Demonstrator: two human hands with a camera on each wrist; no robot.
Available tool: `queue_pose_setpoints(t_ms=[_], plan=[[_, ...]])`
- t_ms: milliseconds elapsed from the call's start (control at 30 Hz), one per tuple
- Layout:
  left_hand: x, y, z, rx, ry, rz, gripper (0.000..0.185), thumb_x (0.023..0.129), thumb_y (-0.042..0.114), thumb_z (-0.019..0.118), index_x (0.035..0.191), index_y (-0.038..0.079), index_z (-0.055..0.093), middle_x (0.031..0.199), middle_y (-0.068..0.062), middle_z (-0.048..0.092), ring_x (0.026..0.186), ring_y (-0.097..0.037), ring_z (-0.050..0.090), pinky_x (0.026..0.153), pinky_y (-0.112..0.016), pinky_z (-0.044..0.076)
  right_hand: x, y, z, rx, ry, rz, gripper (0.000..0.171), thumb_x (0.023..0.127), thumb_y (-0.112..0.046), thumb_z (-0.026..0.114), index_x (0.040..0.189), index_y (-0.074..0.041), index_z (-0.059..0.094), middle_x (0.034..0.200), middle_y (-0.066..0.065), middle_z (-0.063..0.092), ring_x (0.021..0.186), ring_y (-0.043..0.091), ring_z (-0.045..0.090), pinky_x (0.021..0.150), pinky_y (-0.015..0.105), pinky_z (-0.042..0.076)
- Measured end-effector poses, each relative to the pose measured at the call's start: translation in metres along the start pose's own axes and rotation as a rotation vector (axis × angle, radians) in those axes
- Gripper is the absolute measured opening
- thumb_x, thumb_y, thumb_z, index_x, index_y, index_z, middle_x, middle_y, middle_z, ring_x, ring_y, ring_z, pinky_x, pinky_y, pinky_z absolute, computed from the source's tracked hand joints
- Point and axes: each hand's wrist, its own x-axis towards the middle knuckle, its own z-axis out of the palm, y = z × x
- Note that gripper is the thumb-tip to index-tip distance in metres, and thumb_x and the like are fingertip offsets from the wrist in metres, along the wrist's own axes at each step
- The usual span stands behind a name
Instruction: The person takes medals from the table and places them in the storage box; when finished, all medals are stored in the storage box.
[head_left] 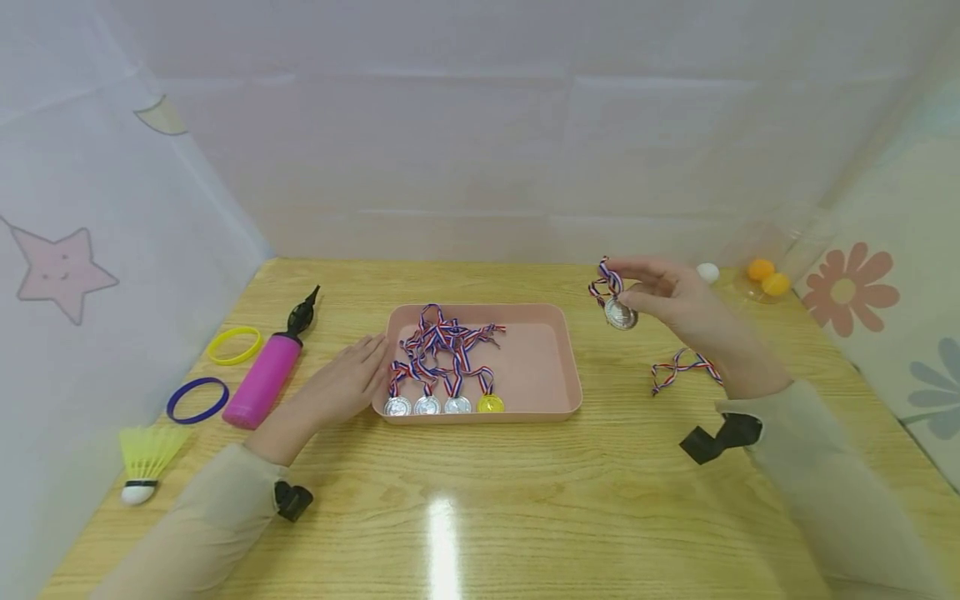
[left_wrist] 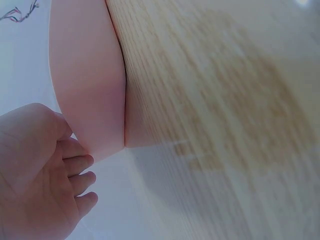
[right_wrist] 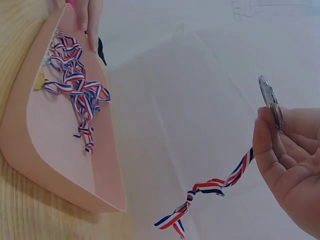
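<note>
My right hand (head_left: 678, 304) pinches a silver medal (head_left: 621, 313) between thumb and fingers, raised to the right of the pink tray (head_left: 536, 358). Its striped red, white and blue ribbon (right_wrist: 210, 186) hangs from the hand in the right wrist view. At the tray's left end, my left hand (head_left: 348, 379) rests against the rim with fingers extended; the left wrist view shows the fingertips by the tray wall (left_wrist: 90, 85). Inside the tray, several silver medals (head_left: 427, 406) and a gold medal (head_left: 491, 404) line the near side, their ribbons (head_left: 442, 337) tangled behind them.
Beneath the right forearm lies another striped ribbon (head_left: 678, 367), partly hidden. On the left are a pink hand pump (head_left: 264, 379), yellow wristband (head_left: 235, 345), blue wristband (head_left: 197, 400) and yellow shuttlecock (head_left: 150, 462). Orange balls (head_left: 761, 269) and a white ball (head_left: 707, 272) stand back right.
</note>
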Motion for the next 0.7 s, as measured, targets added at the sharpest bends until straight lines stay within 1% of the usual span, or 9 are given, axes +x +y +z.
queue_pose_setpoints(t_ms=[133,200,300,400,500,533,600,633,700], plan=[[0.000,0.001,-0.001,0.000,0.001,0.003,0.047,0.099,0.014,0.037,0.136,-0.013,0.031,0.141,-0.029,0.029,0.131,-0.043,0.022,0.107,-0.051,0.018,0.015,0.004,0.020,0.018,-0.076,0.018,0.043,0.091,-0.010,0.059,0.132,-0.004,0.048,0.112,0.005,0.060,0.085,0.018,0.062,0.078,0.029,0.050],[0.000,0.001,-0.001,0.001,0.001,0.004,0.047,0.099,0.014,0.037,0.136,-0.013,0.031,0.141,-0.029,0.029,0.131,-0.043,0.022,0.107,-0.051,0.018,0.021,0.009,0.030,0.036,-0.116,0.029,0.044,0.091,-0.008,0.059,0.133,-0.002,0.047,0.112,0.010,0.060,0.085,0.019,0.062,0.077,0.030,0.051],[0.000,0.002,-0.002,-0.001,-0.002,0.005,0.047,0.099,0.014,0.037,0.136,-0.014,0.031,0.141,-0.029,0.029,0.131,-0.043,0.022,0.107,-0.051,0.018,0.028,0.017,0.044,0.030,-0.161,0.063,0.045,0.091,-0.009,0.059,0.134,-0.004,0.046,0.119,0.015,0.056,0.086,0.022,0.062,0.076,0.033,0.052],[0.000,0.002,-0.002,-0.005,-0.006,0.004,0.047,0.099,0.013,0.037,0.136,-0.014,0.030,0.141,-0.029,0.028,0.131,-0.043,0.022,0.107,-0.051,0.018,0.034,0.027,0.057,-0.037,-0.183,0.076,0.046,0.090,-0.012,0.061,0.134,-0.009,0.048,0.128,0.012,0.052,0.088,0.022,0.061,0.076,0.032,0.052],[0.000,0.002,-0.003,-0.008,-0.009,0.003,0.047,0.098,0.013,0.038,0.136,-0.014,0.030,0.141,-0.030,0.028,0.131,-0.043,0.022,0.107,-0.051,0.018,0.040,0.037,0.069,-0.101,-0.200,0.075,0.047,0.090,-0.012,0.061,0.135,-0.012,0.048,0.135,0.006,0.047,0.087,0.021,0.060,0.075,0.035,0.051],[0.000,0.002,-0.003,-0.007,-0.009,0.004,0.047,0.098,0.013,0.038,0.136,-0.014,0.030,0.141,-0.030,0.028,0.131,-0.043,0.022,0.107,-0.051,0.018,0.041,0.041,0.072,-0.116,-0.210,0.073,0.047,0.090,-0.010,0.061,0.135,-0.012,0.048,0.136,0.006,0.046,0.086,0.021,0.060,0.075,0.036,0.051],[0.000,0.002,-0.003,-0.005,-0.008,0.004,0.047,0.098,0.013,0.038,0.136,-0.014,0.030,0.141,-0.030,0.028,0.130,-0.044,0.022,0.107,-0.051,0.018,0.043,0.048,0.079,-0.148,-0.236,0.063,0.048,0.089,-0.007,0.060,0.136,-0.011,0.048,0.138,0.008,0.044,0.083,0.021,0.061,0.073,0.040,0.051],[0.000,0.002,-0.003,-0.005,-0.007,0.003,0.047,0.098,0.013,0.038,0.136,-0.014,0.030,0.141,-0.030,0.029,0.130,-0.044,0.022,0.107,-0.051,0.018,0.044,0.052,0.083,-0.153,-0.254,0.051,0.049,0.089,-0.005,0.059,0.136,-0.009,0.047,0.133,0.011,0.048,0.079,0.022,0.061,0.070,0.040,0.052],[-0.001,0.002,-0.003,-0.003,-0.005,0.003,0.047,0.098,0.013,0.038,0.136,-0.014,0.031,0.140,-0.030,0.029,0.130,-0.044,0.022,0.107,-0.052,0.018,0.046,0.060,0.090,-0.167,-0.292,0.028,0.050,0.088,0.000,0.058,0.136,-0.005,0.045,0.131,0.017,0.048,0.074,0.022,0.060,0.067,0.038,0.052]])
